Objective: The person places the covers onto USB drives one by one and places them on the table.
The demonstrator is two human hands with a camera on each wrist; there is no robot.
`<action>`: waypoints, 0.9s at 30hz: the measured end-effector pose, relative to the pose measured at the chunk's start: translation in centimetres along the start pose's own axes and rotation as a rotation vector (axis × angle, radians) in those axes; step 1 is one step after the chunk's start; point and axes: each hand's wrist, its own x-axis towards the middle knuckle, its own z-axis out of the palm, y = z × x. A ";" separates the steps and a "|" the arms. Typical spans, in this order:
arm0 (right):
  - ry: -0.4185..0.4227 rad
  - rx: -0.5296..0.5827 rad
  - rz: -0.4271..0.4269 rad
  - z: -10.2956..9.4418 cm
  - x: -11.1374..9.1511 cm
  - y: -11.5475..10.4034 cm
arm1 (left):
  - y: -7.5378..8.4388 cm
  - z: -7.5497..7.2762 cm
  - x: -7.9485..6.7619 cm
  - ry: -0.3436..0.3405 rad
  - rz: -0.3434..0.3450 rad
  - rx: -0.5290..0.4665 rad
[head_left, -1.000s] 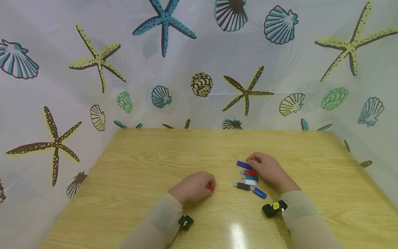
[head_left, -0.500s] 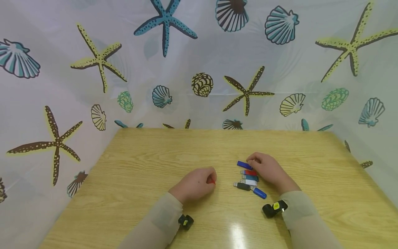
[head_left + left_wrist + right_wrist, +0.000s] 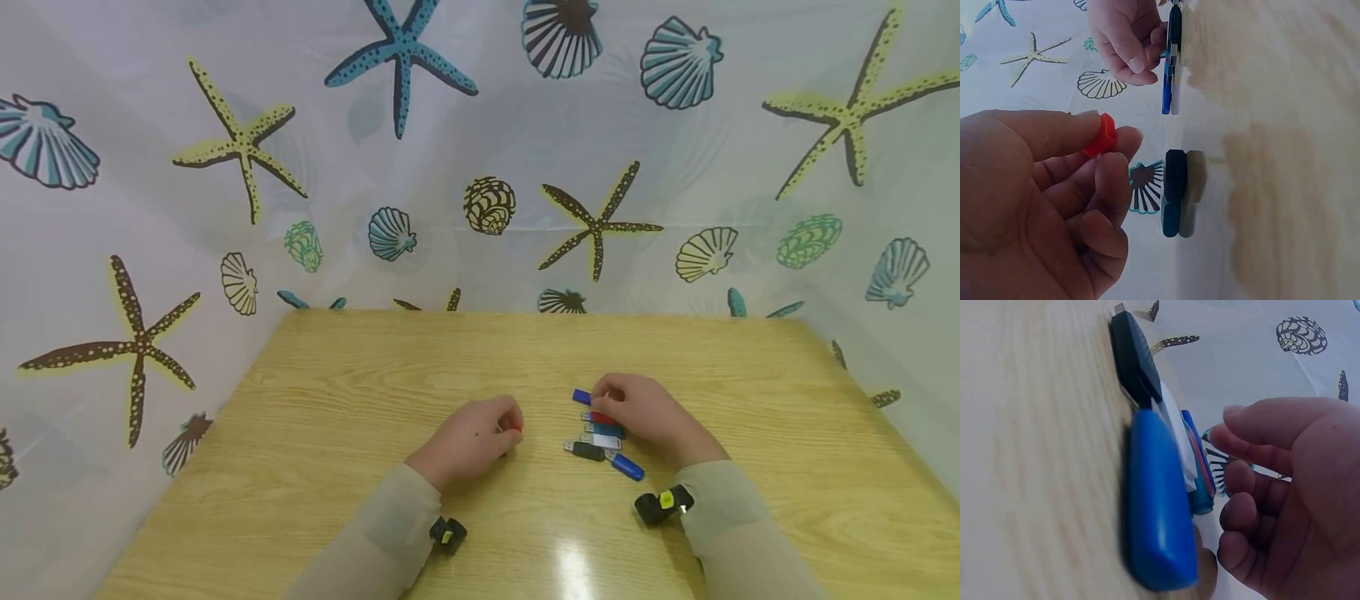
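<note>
My left hand (image 3: 468,442) pinches a small red cap-like piece (image 3: 1104,136) between thumb and fingers above the table. My right hand (image 3: 648,412) hovers over the far end of a row of USB sticks, fingers loosely bent with nothing visible between them. Partly beneath it lie a long blue stick (image 3: 582,397) and a red USB stick (image 3: 600,417). A teal USB stick (image 3: 603,431), a white USB stick (image 3: 602,442) and a black USB stick (image 3: 587,451) follow nearer me. A rounded blue USB stick (image 3: 1159,503) lies angled at the near end.
On the wooden table (image 3: 375,358), a dark piece (image 3: 1176,172) and a teal piece (image 3: 1171,219) lie end to end near my left hand, hidden from the head view. A patterned curtain (image 3: 450,167) stands behind and along both sides.
My left hand has shifted slightly away from me, still pinching the red piece. My right hand has moved slightly left, covering more of the long blue stick.
</note>
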 end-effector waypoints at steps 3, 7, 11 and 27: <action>-0.023 -0.018 -0.004 0.0 -0.1 -0.1 | 0.0 -0.1 0.0 0.004 -0.007 -0.023; -0.034 -0.044 -0.002 0.0 -0.2 -0.3 | -0.1 -0.1 0.1 0.024 -0.008 -0.039; -0.040 -0.067 -0.004 -0.1 -0.4 -0.4 | -0.1 -0.2 0.1 0.049 0.000 -0.053; -0.056 -0.131 -0.031 -0.2 -0.2 -0.5 | -0.2 -0.5 0.1 0.055 0.024 -0.065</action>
